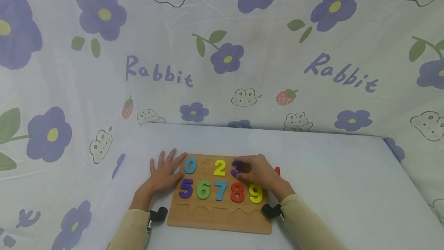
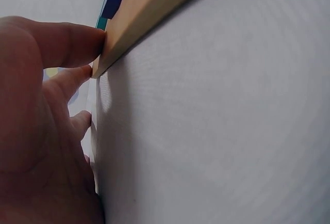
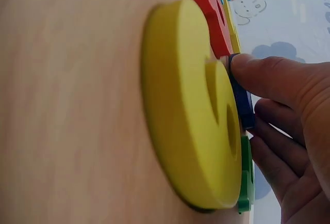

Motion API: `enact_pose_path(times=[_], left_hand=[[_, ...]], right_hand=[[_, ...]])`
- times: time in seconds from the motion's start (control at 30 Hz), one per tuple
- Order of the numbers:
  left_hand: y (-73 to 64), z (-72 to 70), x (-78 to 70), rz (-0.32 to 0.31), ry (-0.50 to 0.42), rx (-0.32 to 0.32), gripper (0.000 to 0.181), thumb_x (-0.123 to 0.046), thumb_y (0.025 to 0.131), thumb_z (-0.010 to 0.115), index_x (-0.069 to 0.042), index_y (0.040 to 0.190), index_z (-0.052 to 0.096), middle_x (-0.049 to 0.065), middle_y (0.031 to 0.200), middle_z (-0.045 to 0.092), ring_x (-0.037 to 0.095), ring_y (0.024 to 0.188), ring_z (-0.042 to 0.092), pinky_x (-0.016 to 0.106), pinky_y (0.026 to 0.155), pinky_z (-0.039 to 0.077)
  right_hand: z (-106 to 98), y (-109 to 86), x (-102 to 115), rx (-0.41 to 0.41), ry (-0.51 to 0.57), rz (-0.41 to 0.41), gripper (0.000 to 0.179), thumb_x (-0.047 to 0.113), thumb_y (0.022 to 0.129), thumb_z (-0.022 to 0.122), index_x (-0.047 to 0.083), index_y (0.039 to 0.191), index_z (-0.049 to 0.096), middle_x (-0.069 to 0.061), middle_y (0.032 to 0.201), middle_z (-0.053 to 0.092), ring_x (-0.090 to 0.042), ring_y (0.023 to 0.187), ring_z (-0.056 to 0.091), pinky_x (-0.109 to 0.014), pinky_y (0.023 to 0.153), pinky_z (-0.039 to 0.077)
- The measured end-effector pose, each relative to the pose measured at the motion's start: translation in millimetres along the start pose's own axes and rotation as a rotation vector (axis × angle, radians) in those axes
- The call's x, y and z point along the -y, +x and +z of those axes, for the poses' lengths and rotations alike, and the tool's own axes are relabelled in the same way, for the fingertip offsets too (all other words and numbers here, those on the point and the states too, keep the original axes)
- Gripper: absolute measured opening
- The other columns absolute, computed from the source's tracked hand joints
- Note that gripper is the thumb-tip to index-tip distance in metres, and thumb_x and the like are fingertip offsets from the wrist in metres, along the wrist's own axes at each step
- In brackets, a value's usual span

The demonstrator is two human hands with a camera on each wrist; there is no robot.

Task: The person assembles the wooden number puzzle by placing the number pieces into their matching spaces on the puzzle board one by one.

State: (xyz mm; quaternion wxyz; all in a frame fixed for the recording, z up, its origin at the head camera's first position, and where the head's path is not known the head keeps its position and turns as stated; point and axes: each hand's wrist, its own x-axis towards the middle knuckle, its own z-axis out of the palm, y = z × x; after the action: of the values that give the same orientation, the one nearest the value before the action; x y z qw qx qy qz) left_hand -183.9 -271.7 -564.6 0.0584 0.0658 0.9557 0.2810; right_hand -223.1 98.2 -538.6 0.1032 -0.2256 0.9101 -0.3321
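A wooden number board (image 1: pixel 222 219) lies on the white table. My left hand (image 1: pixel 164 174) rests at its upper left corner, fingers spread, with the thumb (image 2: pixel 77 43) against the board's edge. My right hand (image 1: pixel 260 171) pinches the purple number 3 piece (image 1: pixel 237 168) at its place in the top row; its thumb (image 3: pixel 263 77) lies on the piece. Beside it sits the yellow 2 (image 1: pixel 219 168), and the green 4 (image 3: pixel 246 177) is mostly hidden under the hand in the head view. Below are the red 8 (image 1: pixel 237 192) and yellow 9 (image 1: pixel 256 193).
The blue 0 (image 1: pixel 190 166), purple 5 (image 1: pixel 186 188), green 6 (image 1: pixel 203 190) and blue 7 (image 1: pixel 221 190) sit in the board. A bare 1-shaped recess (image 1: pixel 205 166) shows beside the 0. Part of a red piece (image 1: pixel 277 171) shows behind the right hand.
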Motion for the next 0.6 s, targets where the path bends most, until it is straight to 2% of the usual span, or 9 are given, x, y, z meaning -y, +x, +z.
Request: enact_pose_path(times=[0.33,0.47,0.6], left_hand=[[-0.3,-3.8,-2.2,-0.017,0.026,0.034,0.073,-0.029,0.104,0.058,-0.021,0.173,0.037,0.023,0.184,0.012,0.059,0.166,-0.009,0.083,0.123,-0.017],[0.4,-3.4,-1.0,-0.020,0.027,0.044,0.072,-0.029,0.104,0.057,-0.022,0.173,0.036,0.022,0.184,0.011,0.059,0.166,-0.009,0.084,0.123,-0.017],[0.2,-3.5,-1.2,-0.023,0.030,0.045,0.072,-0.029,0.104,0.057,-0.022,0.173,0.036,0.022,0.184,0.011,0.059,0.166,-0.009,0.084,0.123,-0.017]], right_hand=[[2.4,2.0,4.1,0.007,-0.046,0.029,0.061,0.027,0.093,0.090,0.022,0.150,0.070,0.004,0.138,0.077,-0.023,0.137,0.068,-0.048,0.120,0.053],[0.5,-0.2,2.9,0.001,-0.048,0.003,0.060,0.027,0.093,0.090,0.022,0.149,0.070,0.003,0.137,0.077,-0.023,0.132,0.070,-0.049,0.118,0.054],[-4.2,-4.2,-0.3,-0.019,-0.045,-0.031,0.060,0.028,0.093,0.090,0.020,0.149,0.070,0.001,0.142,0.076,-0.027,0.137,0.068,-0.053,0.119,0.053]])
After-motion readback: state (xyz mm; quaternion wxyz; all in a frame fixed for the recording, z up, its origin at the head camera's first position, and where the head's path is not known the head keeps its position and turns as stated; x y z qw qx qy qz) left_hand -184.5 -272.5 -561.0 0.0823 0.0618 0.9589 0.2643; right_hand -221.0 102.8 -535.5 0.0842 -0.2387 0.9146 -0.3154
